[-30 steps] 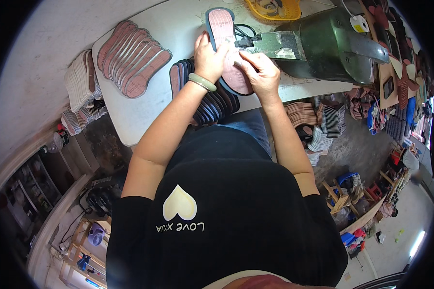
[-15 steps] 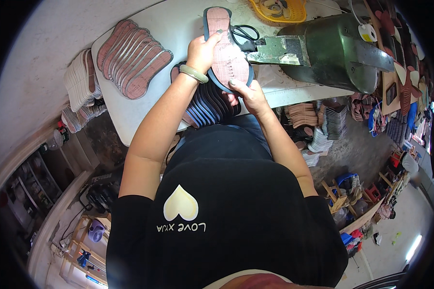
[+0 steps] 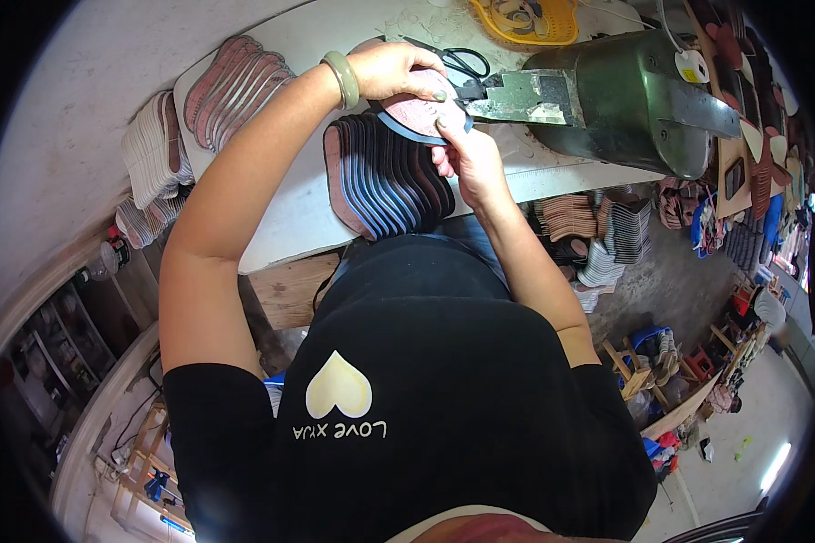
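A pink shoe sole with a dark rim [image 3: 407, 119] is held at the tip of the green machine's arm [image 3: 525, 98]. My left hand [image 3: 394, 72], a pale bangle at its wrist, reaches over the sole and presses its fingers on the top. At the sole's near right edge, my right hand [image 3: 473, 163] pinches it with the thumb above and fingers beneath. My left hand covers much of the sole. Just nearer on the table stands a row of dark-edged soles [image 3: 385, 181].
Black-handled scissors [image 3: 466, 63] lie behind the machine's tip. More pink soles [image 3: 231, 90] fan out at the table's left. A yellow basket [image 3: 525, 23] holds scraps at the back. Bundled soles [image 3: 566, 222] are stacked below the table's right edge.
The sole has turned from lying lengthwise away from me to pointing leftward. My left hand has moved farther away and over it, elbow swung out left. My right hand has shifted only slightly.
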Demonstrator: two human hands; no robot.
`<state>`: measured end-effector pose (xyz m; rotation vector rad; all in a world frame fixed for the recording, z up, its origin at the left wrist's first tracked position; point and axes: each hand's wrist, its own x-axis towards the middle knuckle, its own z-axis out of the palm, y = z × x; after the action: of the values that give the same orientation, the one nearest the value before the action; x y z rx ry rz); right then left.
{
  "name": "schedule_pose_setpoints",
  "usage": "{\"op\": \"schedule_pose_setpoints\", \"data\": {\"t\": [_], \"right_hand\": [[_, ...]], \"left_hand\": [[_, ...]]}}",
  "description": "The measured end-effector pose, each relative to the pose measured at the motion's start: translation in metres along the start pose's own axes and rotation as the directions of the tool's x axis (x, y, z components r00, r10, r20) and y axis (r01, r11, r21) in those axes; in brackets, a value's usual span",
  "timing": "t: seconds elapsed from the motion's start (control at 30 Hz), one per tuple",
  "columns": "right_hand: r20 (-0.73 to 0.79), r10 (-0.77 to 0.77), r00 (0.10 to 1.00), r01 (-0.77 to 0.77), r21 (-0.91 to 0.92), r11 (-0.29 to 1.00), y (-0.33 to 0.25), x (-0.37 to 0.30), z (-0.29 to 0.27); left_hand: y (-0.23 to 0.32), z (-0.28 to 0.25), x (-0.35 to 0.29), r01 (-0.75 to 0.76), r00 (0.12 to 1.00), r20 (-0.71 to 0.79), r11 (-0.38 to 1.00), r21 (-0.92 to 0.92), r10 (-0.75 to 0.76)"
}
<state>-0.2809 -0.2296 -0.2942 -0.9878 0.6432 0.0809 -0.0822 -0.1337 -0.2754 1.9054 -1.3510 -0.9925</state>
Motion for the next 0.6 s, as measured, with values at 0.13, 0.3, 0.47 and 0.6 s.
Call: {"op": "schedule_pose_setpoints", "data": {"t": [0.13,0.3,0.47,0.6], "right_hand": [[0.014,-0.003,1.0,0.003,-0.048,0.999,-0.005,0.003,-0.005],[-0.08,-0.091,0.993,0.076,-0.178,0.981,-0.012,0.004,0.001],[-0.115,-0.137,0.984,0.091,-0.339,0.937,-0.019,0.003,0.001],[-0.099,-0.206,0.973,0.151,-0.398,0.905,-0.016,0.006,-0.005]], "left_hand": [[-0.002,0.004,-0.003,0.021,1.0,-0.008,0.994,-0.11,-0.023],[0.002,0.018,-0.022,0.106,0.983,-0.125,0.976,-0.191,-0.131],[0.015,0.038,-0.039,0.211,0.916,-0.326,0.972,-0.102,-0.233],[0.018,0.058,-0.045,0.201,0.853,-0.436,0.951,-0.235,-0.288]]}}
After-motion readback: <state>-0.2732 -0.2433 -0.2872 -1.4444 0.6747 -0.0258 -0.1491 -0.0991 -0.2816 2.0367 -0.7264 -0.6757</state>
